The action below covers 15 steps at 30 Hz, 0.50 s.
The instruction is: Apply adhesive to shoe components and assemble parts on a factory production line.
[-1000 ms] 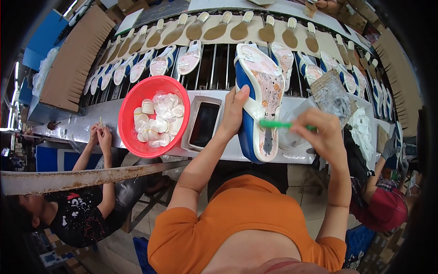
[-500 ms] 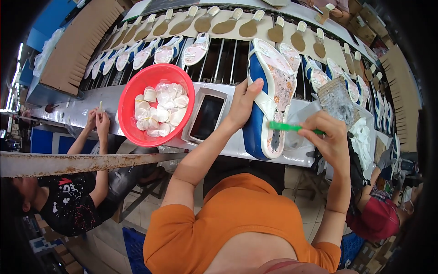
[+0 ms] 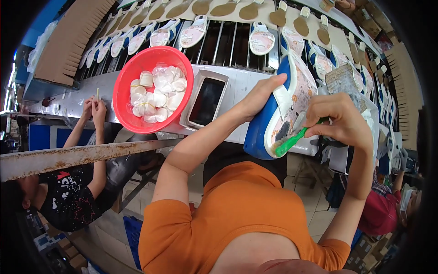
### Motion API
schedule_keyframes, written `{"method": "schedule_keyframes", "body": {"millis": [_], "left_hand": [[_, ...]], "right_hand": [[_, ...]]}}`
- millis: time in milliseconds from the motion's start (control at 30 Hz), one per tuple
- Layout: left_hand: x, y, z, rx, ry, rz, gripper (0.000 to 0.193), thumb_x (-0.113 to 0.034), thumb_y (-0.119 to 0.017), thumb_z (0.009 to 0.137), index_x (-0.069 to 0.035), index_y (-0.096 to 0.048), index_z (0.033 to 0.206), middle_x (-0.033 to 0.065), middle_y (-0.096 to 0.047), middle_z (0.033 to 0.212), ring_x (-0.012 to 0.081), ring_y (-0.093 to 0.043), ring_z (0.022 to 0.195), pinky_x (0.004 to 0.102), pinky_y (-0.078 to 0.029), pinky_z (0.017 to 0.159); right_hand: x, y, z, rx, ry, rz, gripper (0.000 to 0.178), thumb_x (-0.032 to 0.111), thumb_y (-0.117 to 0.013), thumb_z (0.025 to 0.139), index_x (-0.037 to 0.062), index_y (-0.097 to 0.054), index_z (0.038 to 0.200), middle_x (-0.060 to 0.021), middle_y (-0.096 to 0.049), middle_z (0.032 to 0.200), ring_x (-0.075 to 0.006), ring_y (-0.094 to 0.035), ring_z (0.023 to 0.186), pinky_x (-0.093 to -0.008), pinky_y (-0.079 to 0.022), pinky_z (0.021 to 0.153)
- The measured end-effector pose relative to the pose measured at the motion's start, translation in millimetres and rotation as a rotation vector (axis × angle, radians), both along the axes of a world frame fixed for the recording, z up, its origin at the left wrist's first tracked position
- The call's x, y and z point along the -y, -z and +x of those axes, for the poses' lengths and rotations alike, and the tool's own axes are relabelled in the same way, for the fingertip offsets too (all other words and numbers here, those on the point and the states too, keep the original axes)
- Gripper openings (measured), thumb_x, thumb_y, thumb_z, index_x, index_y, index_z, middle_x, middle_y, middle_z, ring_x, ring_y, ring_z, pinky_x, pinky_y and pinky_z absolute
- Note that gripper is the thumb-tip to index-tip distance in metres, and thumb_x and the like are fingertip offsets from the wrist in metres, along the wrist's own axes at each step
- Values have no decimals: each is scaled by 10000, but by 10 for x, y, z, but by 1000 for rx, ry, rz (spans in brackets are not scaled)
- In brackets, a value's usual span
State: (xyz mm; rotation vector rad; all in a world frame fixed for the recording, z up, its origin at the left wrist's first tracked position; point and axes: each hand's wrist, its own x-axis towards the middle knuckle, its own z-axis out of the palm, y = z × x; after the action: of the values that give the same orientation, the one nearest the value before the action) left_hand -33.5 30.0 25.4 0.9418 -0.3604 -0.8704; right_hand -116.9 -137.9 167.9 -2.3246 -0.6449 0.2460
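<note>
My left hand (image 3: 264, 97) grips a sandal on a blue shoe last (image 3: 259, 132) by its side, thumb over the white strap (image 3: 284, 100). The sandal is held tilted, its underside facing up, pale and speckled with a dark grey patch (image 3: 282, 130) near the end closest to me. In my right hand (image 3: 340, 118) is a green brush (image 3: 292, 142), pinched between thumb and fingers. Its bristle end touches the underside at that near end, beside the white rim.
A red basin (image 3: 123, 86) of white round pads stands left, beside a phone (image 3: 207, 101) in a white box. Sandals on lasts (image 3: 194, 33) and brown soles (image 3: 255, 10) line the roller conveyor. A rusty bar (image 3: 82, 157) crosses left. Co-workers sit either side; a grey block (image 3: 344, 82) lies right.
The brush has moved from mid-sole down to the end nearest me. The sandal has tilted, its far end swinging right. The view has shifted slightly.
</note>
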Motion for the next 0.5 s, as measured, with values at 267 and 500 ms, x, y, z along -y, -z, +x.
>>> {"method": "schedule_keyframes", "body": {"millis": [267, 500], "left_hand": [[25, 158, -255, -250, 294, 111, 663, -603, -450, 883, -35, -540, 1214, 137, -643, 1071, 187, -660, 887, 289, -533, 792], [-45, 93, -85, -265, -22, -201, 785, -585, -453, 892, 58, -406, 1340, 236, -549, 1250, 288, -614, 1068, 360, -487, 955]], "right_hand": [[-162, -155, 214, 47, -200, -230, 206, 126, -796, 619, 47, -631, 715, -66, -595, 674, -278, -592, 654, -353, -423, 573], [-11, 62, -239, 290, 314, 4, 157, 91, -768, 701, 20, -651, 777, -62, -559, 683, -195, -525, 567, -293, -390, 495]]}}
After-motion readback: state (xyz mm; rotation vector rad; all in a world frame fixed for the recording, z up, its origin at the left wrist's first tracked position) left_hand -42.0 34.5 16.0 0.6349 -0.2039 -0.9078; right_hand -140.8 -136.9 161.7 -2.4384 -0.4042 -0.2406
